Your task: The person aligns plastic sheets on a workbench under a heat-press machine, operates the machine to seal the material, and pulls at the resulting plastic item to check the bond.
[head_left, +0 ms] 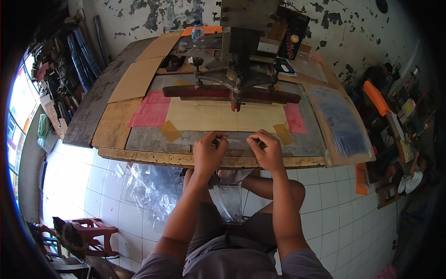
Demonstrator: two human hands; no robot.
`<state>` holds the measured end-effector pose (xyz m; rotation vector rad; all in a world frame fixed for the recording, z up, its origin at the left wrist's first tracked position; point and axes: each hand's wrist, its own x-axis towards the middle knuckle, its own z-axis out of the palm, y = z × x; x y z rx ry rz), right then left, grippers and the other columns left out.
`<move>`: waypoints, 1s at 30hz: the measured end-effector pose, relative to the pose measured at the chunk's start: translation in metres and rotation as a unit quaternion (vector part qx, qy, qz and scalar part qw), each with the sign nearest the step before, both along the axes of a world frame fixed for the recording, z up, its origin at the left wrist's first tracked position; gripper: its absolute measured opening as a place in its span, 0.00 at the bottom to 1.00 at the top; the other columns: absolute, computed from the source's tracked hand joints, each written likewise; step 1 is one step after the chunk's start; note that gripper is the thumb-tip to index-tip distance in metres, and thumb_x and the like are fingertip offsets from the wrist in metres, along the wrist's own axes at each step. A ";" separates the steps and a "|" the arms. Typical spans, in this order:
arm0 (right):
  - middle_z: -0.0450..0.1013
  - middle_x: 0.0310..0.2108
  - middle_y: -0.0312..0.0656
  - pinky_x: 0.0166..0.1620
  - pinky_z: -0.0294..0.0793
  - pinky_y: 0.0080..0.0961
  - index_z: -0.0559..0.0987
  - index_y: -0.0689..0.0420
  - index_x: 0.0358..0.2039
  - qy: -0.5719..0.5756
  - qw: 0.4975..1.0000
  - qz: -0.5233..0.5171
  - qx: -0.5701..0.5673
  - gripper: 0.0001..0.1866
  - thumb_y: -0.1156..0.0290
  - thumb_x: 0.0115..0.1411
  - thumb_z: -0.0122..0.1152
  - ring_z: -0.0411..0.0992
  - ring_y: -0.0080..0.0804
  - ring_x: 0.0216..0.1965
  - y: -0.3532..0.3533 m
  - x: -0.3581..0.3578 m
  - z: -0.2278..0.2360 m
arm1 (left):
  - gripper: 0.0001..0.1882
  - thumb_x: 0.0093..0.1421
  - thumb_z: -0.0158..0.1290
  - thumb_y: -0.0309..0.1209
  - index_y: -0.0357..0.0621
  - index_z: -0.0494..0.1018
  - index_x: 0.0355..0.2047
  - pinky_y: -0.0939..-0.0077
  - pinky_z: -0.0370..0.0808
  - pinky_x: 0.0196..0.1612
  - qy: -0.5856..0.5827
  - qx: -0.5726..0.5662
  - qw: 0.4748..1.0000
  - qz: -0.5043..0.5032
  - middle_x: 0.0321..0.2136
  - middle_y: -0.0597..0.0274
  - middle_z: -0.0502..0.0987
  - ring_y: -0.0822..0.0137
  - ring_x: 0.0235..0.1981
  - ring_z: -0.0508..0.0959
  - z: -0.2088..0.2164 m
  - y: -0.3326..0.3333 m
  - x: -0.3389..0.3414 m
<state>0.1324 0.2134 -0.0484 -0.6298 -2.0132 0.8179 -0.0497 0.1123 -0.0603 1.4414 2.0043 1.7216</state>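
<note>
Peeling wall [344, 35] stands behind a worn worktop [139, 156], where a pale yellow sheet [204, 116] lies flat, a red press bar [274, 96] across its far side. Near the sheet's front edge, my left hand [207, 153] and right hand [269, 152] curl fingers [218, 135] toward thumbs; whether they pinch something clear, I cannot tell. Likely a lining-up step, calling for level, steady placement.

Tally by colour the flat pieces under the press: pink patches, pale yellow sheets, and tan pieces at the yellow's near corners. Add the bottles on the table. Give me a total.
Pink patches: 2
Pale yellow sheet: 1
Tan corner pieces: 2
Bottle: 1
Total: 6
</note>
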 end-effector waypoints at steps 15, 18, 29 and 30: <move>0.82 0.33 0.41 0.38 0.76 0.29 0.83 0.62 0.39 -0.079 0.995 0.020 -0.051 0.10 0.67 0.68 0.65 0.80 0.29 0.35 0.052 -0.021 0.011 | 0.20 0.59 0.57 0.24 0.43 0.79 0.52 0.58 0.76 0.53 0.045 0.100 0.993 0.053 0.50 0.51 0.81 0.51 0.52 0.80 0.003 -0.006 -0.004; 0.82 0.33 0.45 0.41 0.77 0.32 0.84 0.61 0.39 -0.123 0.991 0.005 -0.055 0.11 0.65 0.68 0.64 0.80 0.36 0.36 0.078 -0.037 0.001 | 0.24 0.58 0.57 0.25 0.42 0.75 0.57 0.53 0.67 0.64 0.136 0.018 0.989 -0.062 0.60 0.50 0.74 0.50 0.62 0.72 0.007 -0.009 -0.002; 0.75 0.39 0.46 0.44 0.77 0.43 0.83 0.57 0.38 -0.144 0.966 -0.116 0.182 0.10 0.66 0.59 0.71 0.76 0.47 0.42 0.096 -0.062 -0.015 | 0.36 0.65 0.54 0.51 0.33 0.69 0.63 0.51 0.56 0.73 0.356 -0.101 0.913 -0.170 0.68 0.44 0.66 0.46 0.71 0.62 0.003 0.028 -0.028; 0.75 0.42 0.46 0.47 0.76 0.43 0.82 0.58 0.40 -0.159 0.959 -0.130 0.195 0.11 0.67 0.59 0.71 0.76 0.47 0.44 0.091 -0.062 -0.009 | 0.37 0.66 0.54 0.52 0.32 0.68 0.64 0.50 0.56 0.74 0.352 -0.118 0.910 -0.185 0.68 0.45 0.66 0.46 0.71 0.62 0.007 0.029 -0.030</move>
